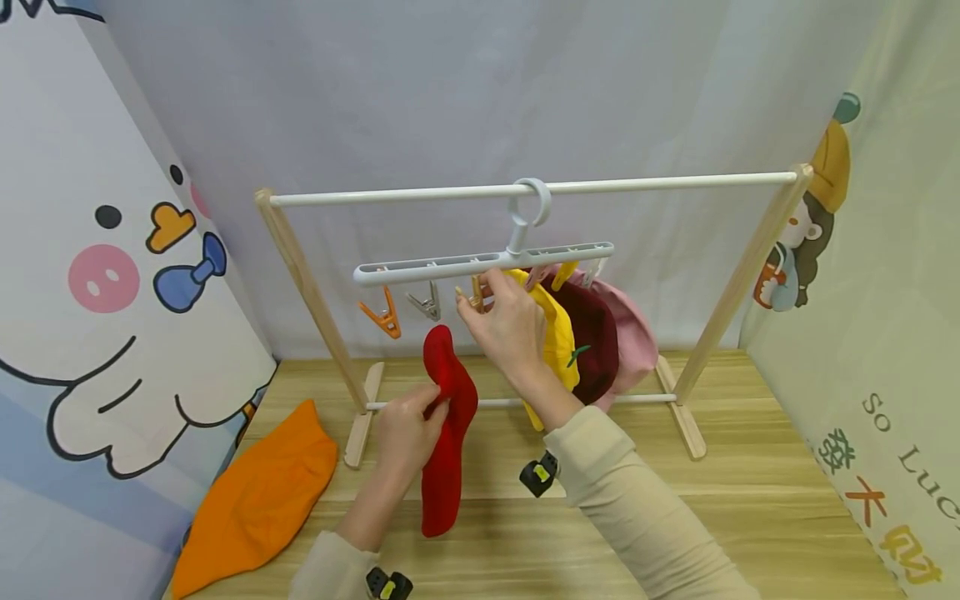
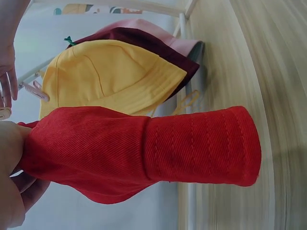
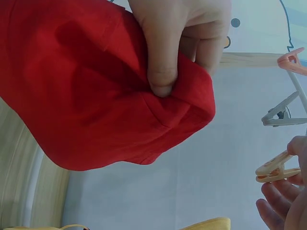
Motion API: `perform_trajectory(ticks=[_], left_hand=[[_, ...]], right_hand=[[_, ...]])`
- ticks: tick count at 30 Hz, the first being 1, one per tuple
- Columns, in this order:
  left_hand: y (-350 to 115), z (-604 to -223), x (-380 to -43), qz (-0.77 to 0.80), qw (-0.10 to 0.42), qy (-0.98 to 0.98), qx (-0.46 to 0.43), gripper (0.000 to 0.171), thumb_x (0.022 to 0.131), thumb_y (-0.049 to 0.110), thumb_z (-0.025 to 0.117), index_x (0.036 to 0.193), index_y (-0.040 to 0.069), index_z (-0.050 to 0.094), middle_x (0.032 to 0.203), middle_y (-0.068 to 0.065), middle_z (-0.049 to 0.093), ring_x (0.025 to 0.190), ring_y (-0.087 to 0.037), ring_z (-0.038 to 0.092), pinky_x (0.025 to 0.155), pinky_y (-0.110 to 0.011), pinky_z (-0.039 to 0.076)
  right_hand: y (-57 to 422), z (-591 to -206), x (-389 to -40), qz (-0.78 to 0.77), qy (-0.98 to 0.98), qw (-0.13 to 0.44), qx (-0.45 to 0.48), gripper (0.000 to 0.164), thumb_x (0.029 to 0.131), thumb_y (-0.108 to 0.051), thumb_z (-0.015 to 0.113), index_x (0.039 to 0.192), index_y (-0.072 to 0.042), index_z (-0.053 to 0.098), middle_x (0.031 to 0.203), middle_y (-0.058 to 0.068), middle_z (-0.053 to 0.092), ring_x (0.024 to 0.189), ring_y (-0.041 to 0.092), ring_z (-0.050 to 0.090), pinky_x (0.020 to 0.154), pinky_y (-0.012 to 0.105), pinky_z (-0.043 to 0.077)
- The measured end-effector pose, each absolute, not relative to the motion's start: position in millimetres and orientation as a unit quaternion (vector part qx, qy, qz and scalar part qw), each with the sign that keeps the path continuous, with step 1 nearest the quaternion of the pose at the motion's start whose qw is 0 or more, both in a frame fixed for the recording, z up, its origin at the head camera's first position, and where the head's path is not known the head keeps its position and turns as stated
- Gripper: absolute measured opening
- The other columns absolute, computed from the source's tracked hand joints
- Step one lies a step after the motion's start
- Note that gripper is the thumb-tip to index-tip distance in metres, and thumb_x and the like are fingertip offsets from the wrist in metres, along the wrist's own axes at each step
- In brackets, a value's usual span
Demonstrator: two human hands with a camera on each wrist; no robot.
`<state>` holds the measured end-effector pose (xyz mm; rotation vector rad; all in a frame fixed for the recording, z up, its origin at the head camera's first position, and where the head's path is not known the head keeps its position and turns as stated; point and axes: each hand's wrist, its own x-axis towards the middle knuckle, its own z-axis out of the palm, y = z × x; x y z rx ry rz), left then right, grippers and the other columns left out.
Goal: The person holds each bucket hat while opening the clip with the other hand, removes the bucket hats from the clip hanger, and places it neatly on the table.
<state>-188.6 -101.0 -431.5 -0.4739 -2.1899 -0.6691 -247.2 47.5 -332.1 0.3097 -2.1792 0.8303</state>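
Observation:
My left hand pinches a folded red bucket hat by its crown, below the hanger. In the right wrist view the thumb presses into the red cloth. My right hand holds a pale orange clothespin under the middle of the grey clip hanger; the red hat is apart from it. Left of that hand an orange clothespin and a grey clothespin hang with nothing in them. On the hanger's right half hang a yellow hat, a maroon hat and a pink hat.
The hanger hooks over the white top bar of a rack with wooden legs. An orange bucket hat lies at the left on the wood-grain table. Printed curtains stand on both sides.

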Motion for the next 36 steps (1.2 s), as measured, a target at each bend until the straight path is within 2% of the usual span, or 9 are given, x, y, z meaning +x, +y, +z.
perform_trajectory(ticks=[6,11,15,18,21,29,36], left_hand=[[-110,-436,-185,-0.246,0.371,-0.877,-0.182,0.015,0.07,0.003,0.073,0.068,0.014,0.063,0.059,0.001,0.06,0.05,-0.014,0.056,0.044,-0.028,0.041],[-118,-438,-181,-0.238,0.361,-0.884,-0.176,0.021,0.071,0.005,0.073,0.064,0.016,0.057,0.056,0.003,0.054,0.048,-0.013,0.052,0.042,-0.025,0.036],[-125,-441,-181,-0.209,0.38,-0.882,-0.183,0.027,0.069,0.006,0.073,0.059,0.017,0.05,0.052,0.005,0.049,0.044,-0.012,0.05,0.04,-0.024,0.03],[-131,-443,-181,-0.191,0.389,-0.88,-0.194,0.03,0.069,0.007,0.074,0.058,0.017,0.048,0.051,0.006,0.046,0.043,-0.012,0.048,0.041,-0.026,0.031],[-137,-445,-179,-0.19,0.374,-0.886,-0.197,0.03,0.069,0.006,0.074,0.058,0.017,0.048,0.052,0.007,0.045,0.043,-0.012,0.045,0.042,-0.027,0.034],[-152,-448,-173,-0.181,0.329,-0.91,-0.174,0.016,0.071,0.009,0.076,0.071,0.017,0.062,0.066,0.002,0.063,0.054,-0.024,0.06,0.042,-0.035,0.043],[-161,-452,-170,-0.176,0.306,-0.922,-0.158,0.013,0.072,0.01,0.075,0.074,0.017,0.064,0.07,0.001,0.065,0.058,-0.023,0.061,0.045,-0.035,0.044]], right_hand=[[48,-332,-247,0.325,-0.855,0.385,0.12,0.025,0.081,-0.035,0.066,0.084,-0.012,0.056,0.081,0.0,0.067,0.059,0.014,0.06,0.045,0.024,0.041],[47,-332,-247,0.327,-0.856,0.382,0.118,0.024,0.08,-0.034,0.066,0.083,-0.013,0.056,0.081,0.0,0.067,0.06,0.014,0.061,0.046,0.025,0.042],[47,-331,-247,0.328,-0.857,0.38,0.115,0.024,0.08,-0.034,0.066,0.083,-0.013,0.056,0.081,0.0,0.067,0.062,0.014,0.062,0.046,0.026,0.043],[47,-331,-246,0.329,-0.857,0.38,0.115,0.024,0.08,-0.035,0.066,0.083,-0.013,0.056,0.081,0.0,0.067,0.062,0.014,0.062,0.046,0.026,0.042],[47,-331,-246,0.328,-0.857,0.38,0.115,0.025,0.08,-0.035,0.067,0.083,-0.013,0.056,0.08,0.0,0.067,0.061,0.014,0.061,0.046,0.025,0.042],[47,-331,-247,0.326,-0.858,0.381,0.112,0.025,0.079,-0.034,0.068,0.083,-0.013,0.056,0.08,0.0,0.067,0.061,0.014,0.061,0.045,0.027,0.042],[47,-333,-249,0.328,-0.858,0.379,0.113,0.024,0.079,-0.034,0.067,0.083,-0.013,0.055,0.08,0.0,0.067,0.061,0.014,0.061,0.045,0.027,0.041]])
